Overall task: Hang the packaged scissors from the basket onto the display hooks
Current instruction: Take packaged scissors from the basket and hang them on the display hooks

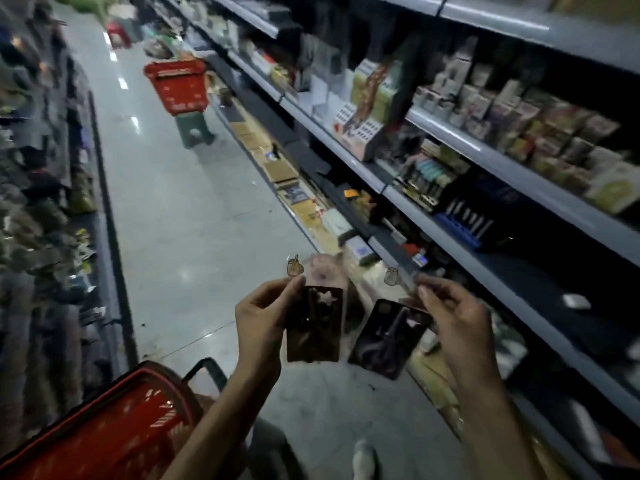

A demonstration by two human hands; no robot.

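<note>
**Fingers (277, 289) pinch one scissors pack per hand, nothing hung yet**

Fingers and thumb of the left hand (263, 320) pinch the clear top of the left pack (315, 327), which hangs upright. The right hand (450, 317) pinches the top of the right pack (384, 337) the same way, and that one tilts. Both packs are in the air over the aisle floor, close side by side but apart, between the near basket (114, 386) and the shelving (381, 183).

This looks like the carry from basket to display. The next move calls for finding a free hook, and none can be picked out in the blurred shelves. After that, each pack's hang hole has to be lined up with the hook tip, likely one pack at a time.

The near basket's inside is blurred red mesh, so what it holds cannot be told. A far basket (176, 84) sits on a green stool (194, 129), its contents hidden.
</note>
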